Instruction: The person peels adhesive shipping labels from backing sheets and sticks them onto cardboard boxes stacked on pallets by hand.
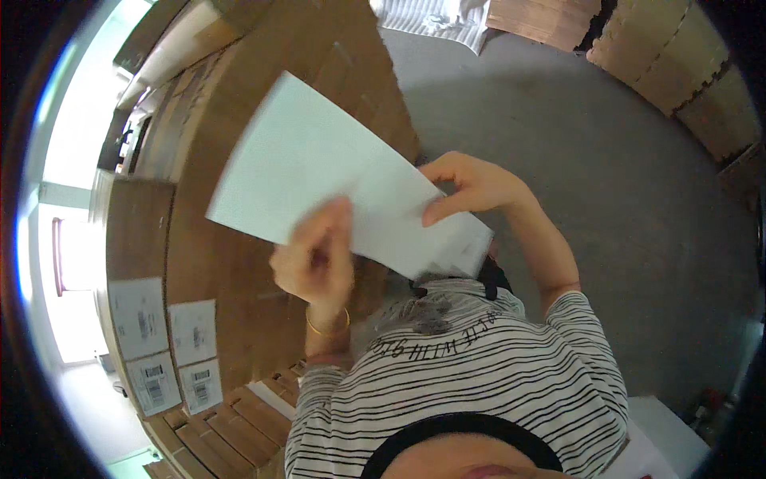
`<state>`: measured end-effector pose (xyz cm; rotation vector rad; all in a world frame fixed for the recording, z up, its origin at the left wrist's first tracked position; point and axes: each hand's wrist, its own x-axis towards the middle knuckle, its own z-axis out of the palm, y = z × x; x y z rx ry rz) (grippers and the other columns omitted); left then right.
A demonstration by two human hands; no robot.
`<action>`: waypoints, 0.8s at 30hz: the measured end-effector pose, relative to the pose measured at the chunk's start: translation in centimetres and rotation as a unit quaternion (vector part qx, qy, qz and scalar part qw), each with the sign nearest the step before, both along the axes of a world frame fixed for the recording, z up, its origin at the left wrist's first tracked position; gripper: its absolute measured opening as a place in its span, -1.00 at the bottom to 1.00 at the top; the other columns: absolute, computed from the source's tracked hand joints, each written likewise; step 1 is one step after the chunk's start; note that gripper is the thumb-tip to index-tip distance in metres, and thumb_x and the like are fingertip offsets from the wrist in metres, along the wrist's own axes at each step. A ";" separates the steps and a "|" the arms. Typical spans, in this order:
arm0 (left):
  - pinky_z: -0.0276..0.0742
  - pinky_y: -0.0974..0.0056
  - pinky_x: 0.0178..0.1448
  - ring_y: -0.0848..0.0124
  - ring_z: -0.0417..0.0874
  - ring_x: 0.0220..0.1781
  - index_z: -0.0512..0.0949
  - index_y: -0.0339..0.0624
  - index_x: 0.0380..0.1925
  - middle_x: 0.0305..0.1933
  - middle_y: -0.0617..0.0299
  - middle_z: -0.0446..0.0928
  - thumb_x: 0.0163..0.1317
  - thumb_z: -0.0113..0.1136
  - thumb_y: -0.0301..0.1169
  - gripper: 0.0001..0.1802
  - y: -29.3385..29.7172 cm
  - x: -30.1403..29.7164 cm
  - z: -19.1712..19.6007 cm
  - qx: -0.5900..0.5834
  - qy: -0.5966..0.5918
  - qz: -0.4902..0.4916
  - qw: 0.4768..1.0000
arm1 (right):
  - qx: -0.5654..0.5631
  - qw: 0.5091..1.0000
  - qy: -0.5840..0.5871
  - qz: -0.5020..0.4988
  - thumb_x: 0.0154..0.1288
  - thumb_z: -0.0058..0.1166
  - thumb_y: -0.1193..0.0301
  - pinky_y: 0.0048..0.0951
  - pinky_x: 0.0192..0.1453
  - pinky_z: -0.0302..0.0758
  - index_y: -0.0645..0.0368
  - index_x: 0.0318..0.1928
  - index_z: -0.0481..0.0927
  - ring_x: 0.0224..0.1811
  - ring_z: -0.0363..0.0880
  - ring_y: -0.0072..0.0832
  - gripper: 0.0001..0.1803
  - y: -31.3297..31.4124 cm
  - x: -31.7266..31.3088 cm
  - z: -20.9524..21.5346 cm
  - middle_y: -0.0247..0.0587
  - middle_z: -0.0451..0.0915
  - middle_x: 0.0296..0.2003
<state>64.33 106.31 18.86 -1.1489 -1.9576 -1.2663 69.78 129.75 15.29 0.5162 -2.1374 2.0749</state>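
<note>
A long white paper sheet point(319, 160) lies slantwise in front of my body, its wide end far left and its narrow end close to my waist. Whether it is one sheet or a thin stack I cannot tell. My right hand point(483, 190) grips its right edge, thumb on top and fingers partly hidden beneath. Over the sheet's lower left edge is my left hand point(315, 251), smeared by motion. Its fingers look curled, but whether they hold anything is unclear. Faint grey marks show at the sheet's narrow end.
Tall stacked brown cartons point(231, 263) stand close on my left, several bearing white labels point(198, 331). More cartons point(662, 56) line the far right, beyond the grey floor point(622, 199). White wrapping material point(439, 16) lies at the far side. A white box point(666, 431) is at lower right.
</note>
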 end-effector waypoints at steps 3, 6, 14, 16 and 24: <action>0.55 0.44 -0.23 0.45 0.63 -0.24 0.62 -0.31 -0.24 -0.22 0.11 0.67 0.06 0.31 -0.68 -0.78 5.6 -3.6 2.3 0.127 0.081 0.044 0.988 | 0.063 0.988 -0.123 0.071 0.24 0.25 0.28 -0.54 -0.16 0.45 0.27 -0.08 0.66 -0.29 0.48 -0.72 -0.65 4.8 -1.1 -5.7 -0.39 0.69 -0.32; 0.57 0.37 -0.10 0.37 0.62 -0.12 0.51 -0.32 0.00 0.00 -0.04 0.58 0.09 0.31 -0.66 -0.58 13.0 -6.4 4.4 0.160 0.053 0.058 0.984 | 0.018 0.991 -0.134 0.008 0.28 0.19 0.25 -0.53 -0.32 0.42 0.25 -0.16 0.66 -0.42 0.40 -0.75 -0.70 13.4 -0.2 -8.6 -0.49 0.63 -0.43; 0.16 0.03 0.44 0.02 0.15 0.45 0.16 -0.02 0.37 0.46 -0.14 0.04 0.09 0.30 -0.43 -0.18 29.1 -6.7 2.5 -0.415 0.022 0.003 0.909 | -0.143 0.930 -0.270 -0.203 0.34 0.06 0.33 -0.62 -0.32 0.49 0.34 -0.02 0.58 -0.39 0.55 -0.69 -0.66 28.4 -1.3 -5.9 -0.37 0.63 -0.34; 0.17 0.04 0.44 0.08 0.19 0.44 0.30 -0.06 0.28 0.40 -0.12 0.17 0.08 0.25 -0.37 -0.30 32.3 -8.1 0.0 -0.400 0.166 -0.191 0.881 | -0.132 0.929 -0.268 -0.219 0.34 0.04 0.32 -0.63 -0.34 0.49 0.34 0.02 0.57 -0.39 0.55 -0.71 -0.64 30.2 -3.6 -4.2 -0.36 0.64 -0.31; 0.56 0.22 0.10 0.10 0.66 -0.01 0.46 -0.42 0.07 0.04 -0.04 0.57 -0.02 0.29 -0.61 -0.45 41.8 -21.4 -4.5 -0.030 0.015 -0.197 0.980 | -0.180 0.950 -0.096 -0.235 0.36 0.06 0.32 -0.60 -0.15 0.50 0.18 0.24 0.37 -0.23 0.57 -0.64 -0.52 35.9 -14.1 0.5 -0.31 0.64 -0.24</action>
